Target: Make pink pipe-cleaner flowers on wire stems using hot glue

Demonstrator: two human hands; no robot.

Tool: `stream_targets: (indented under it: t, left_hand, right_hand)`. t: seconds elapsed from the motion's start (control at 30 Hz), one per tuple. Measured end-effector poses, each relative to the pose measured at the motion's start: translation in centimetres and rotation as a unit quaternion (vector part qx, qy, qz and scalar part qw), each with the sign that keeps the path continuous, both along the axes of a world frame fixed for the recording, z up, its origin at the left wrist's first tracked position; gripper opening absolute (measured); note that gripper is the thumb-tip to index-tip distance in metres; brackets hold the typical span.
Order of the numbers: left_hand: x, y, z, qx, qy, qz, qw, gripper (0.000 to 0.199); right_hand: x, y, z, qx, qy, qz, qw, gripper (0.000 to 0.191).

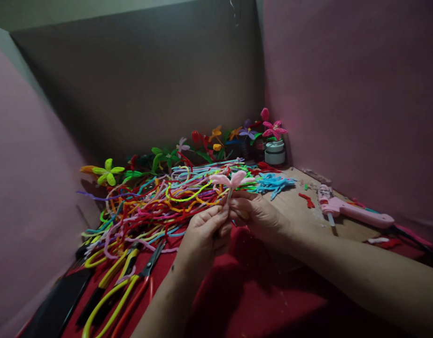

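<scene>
A pale pink pipe-cleaner flower (pixel 234 179) stands upright between my hands, its petals spread above my fingertips. My left hand (pixel 210 227) is closed, thumb and fingers pinching the flower's stem from below. Beside it my right hand (pixel 256 213) pinches the same stem just under the petals, the fingertips of both hands nearly touching. The lower stem is mostly hidden by my fingers. Behind the flower lies a large tangled heap of colourful pipe cleaners (pixel 149 206).
Yellow-handled scissors (pixel 132 281) and pliers (pixel 114 272) lie front left, near a black flat object (pixel 57 305). A pink glue gun (pixel 357 212) rests at right on a board (pixel 290 211), near blue pipe-cleaner pieces (pixel 274 184). Finished flowers (pixel 109 172) and a pale green jar (pixel 274 153) line the back.
</scene>
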State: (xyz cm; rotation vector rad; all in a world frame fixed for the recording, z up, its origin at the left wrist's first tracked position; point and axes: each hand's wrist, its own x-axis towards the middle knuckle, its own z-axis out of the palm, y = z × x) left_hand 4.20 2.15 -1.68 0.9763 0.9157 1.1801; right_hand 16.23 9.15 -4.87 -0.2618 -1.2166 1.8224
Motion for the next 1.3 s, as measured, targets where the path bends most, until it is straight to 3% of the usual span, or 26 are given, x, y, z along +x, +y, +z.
stream_targets:
  t: [0.13, 0.2, 0.27, 0.43, 0.5, 0.57, 0.67, 0.77, 0.87, 1.0, 1.1, 1.3]
  left_hand:
    - [0.7, 0.1, -0.4, 0.056, 0.134, 0.082, 0.986, 0.025]
    - [1.0, 0.1, -0.9, 0.115, 0.25, 0.138, 0.951, 0.023]
    - [1.0, 0.2, -1.5, 0.186, 0.395, 0.192, 0.879, 0.02]
    - [0.3, 0.5, -3.0, 0.267, 0.694, 0.246, 0.622, 0.018]
    - [0.0, 0.6, -3.3, 0.276, 0.744, 0.233, 0.562, 0.02]
    - [-0.2, 0.5, -3.4, 0.281, 0.759, 0.218, 0.546, 0.021]
    - [-0.3, 0.5, -3.1, 0.273, 0.727, 0.223, 0.589, 0.021]
    - [-0.3, 0.4, -2.4, 0.249, 0.633, 0.225, 0.698, 0.021]
    - [-0.3, 0.3, -1.5, 0.209, 0.502, 0.195, 0.816, 0.026]
    - [-0.2, 0.3, -0.7, 0.121, 0.314, 0.135, 0.932, 0.026]
    - [0.0, 0.2, -0.3, 0.054, 0.202, 0.089, 0.974, 0.026]
    - [-0.3, 0.1, -0.2, 0.016, 0.049, 0.006, 0.999, 0.022]
  right_hand:
    - [-0.1, 0.1, -0.3, 0.014, -0.013, -0.028, 0.999, 0.014]
    - [-0.1, 0.0, -0.3, 0.013, -0.018, -0.038, 0.999, 0.015]
    - [-0.1, -0.2, -0.3, 0.007, -0.021, -0.046, 0.999, 0.016]
    - [-0.3, -0.7, -0.2, -0.017, -0.032, -0.066, 0.997, 0.012]
    - [-0.4, -0.8, -0.3, -0.027, -0.034, -0.07, 0.997, 0.009]
    - [-0.4, -0.8, -0.3, -0.033, -0.034, -0.066, 0.997, 0.009]
    - [-0.4, -0.8, -0.3, -0.035, -0.039, -0.058, 0.997, 0.013]
    - [-0.3, -0.7, -0.3, -0.034, -0.041, -0.043, 0.998, 0.018]
    - [-0.1, -0.6, -0.1, 0.018, -0.052, -0.02, 0.998, 0.016]
    - [0.1, -0.5, 0.4, 0.086, -0.063, -0.015, 0.994, 0.014]
    - [0.1, -0.4, 0.5, 0.098, -0.044, -0.011, 0.994, 0.014]
    - [0.1, 0.1, 0.3, 0.039, -0.022, 0.025, 0.999, 0.01]
